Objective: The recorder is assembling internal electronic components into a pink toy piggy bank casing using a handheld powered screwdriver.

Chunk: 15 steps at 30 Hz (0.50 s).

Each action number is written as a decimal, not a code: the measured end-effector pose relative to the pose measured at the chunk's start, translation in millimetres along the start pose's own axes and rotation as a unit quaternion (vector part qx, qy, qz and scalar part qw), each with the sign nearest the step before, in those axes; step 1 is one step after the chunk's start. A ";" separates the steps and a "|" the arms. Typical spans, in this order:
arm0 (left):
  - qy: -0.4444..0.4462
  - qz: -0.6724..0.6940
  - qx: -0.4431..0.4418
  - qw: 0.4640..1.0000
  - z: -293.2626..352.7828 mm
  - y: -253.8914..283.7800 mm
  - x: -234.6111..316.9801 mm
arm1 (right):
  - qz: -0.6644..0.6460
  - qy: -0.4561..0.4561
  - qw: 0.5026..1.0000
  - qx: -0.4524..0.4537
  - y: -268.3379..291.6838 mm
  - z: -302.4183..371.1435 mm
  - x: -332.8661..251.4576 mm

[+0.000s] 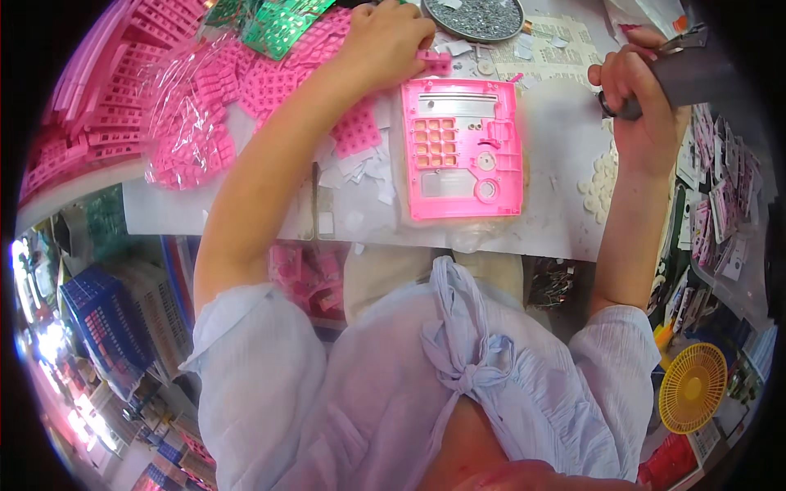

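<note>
A pink plastic housing (465, 200) lies on the table in front of me, inner side up, with a grid of square openings, bosses and a silvery strip. Beyond it, my left hand (389, 41) is closed, its fingers curled. A small pink block-like piece (435, 63) touches or lies just beside it; what the fingers hold is hidden. On the right, my right hand (643, 94) is raised and wrapped around a dark grey tool (700, 74) shaped like an electric screwdriver. Its tip cannot be made out.
Pink keypad pieces (360, 135) and a clear bag (184, 123) of them lie left, below green circuit boards (285, 23). A round dish (483, 33) of small metal screws stands at the back. White round parts (602, 184) lie right, near a yellow basket (693, 387).
</note>
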<state>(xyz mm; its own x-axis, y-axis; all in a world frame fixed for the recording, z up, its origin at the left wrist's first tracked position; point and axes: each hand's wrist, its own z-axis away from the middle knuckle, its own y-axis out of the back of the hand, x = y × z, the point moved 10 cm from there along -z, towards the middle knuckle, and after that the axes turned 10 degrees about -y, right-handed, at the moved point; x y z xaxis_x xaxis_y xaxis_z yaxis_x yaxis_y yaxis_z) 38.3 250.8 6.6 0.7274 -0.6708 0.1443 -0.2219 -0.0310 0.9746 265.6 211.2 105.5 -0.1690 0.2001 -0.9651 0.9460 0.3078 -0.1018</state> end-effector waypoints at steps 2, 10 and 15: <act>-0.038 -0.002 0.089 0.995 7.5 26.1 14.4 | 0.048 0.001 0.996 0.076 16.6 10.5 -1.9; -0.150 0.059 0.334 0.928 110.4 89.8 112.1 | 0.357 0.205 0.908 0.080 -56.7 92.0 -24.0; -0.102 0.099 0.362 0.921 129.1 87.5 125.6 | 0.334 0.175 0.926 -0.033 -113.1 88.6 5.3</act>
<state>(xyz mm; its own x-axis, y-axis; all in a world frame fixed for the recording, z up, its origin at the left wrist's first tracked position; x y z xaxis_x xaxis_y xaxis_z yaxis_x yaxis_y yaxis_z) 26.5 68.1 87.8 0.5051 -0.8396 0.1997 -0.7663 -0.3299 0.5513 182.2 95.0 90.5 0.3571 0.6510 -0.6699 0.8552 0.0605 0.5147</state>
